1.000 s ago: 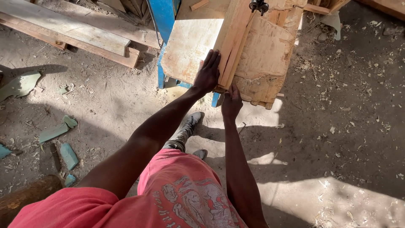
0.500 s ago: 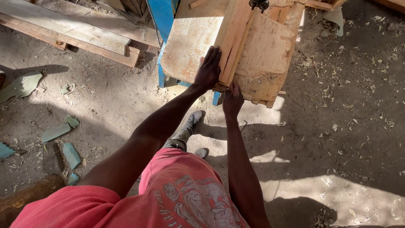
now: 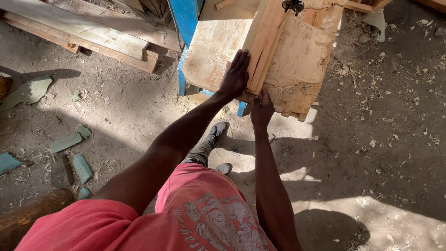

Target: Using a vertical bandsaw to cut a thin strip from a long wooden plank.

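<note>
As we look down from the head camera, our left hand (image 3: 236,74) lies flat and open, palm against the left edge of the long pale wooden plank (image 3: 264,44) at upper centre, gripping nothing. Our right hand (image 3: 261,109) closes on the plank's near end from below. The plank's long axis runs away from us across the worn wooden bench top (image 3: 211,44) on its blue metal frame (image 3: 186,18).
</note>
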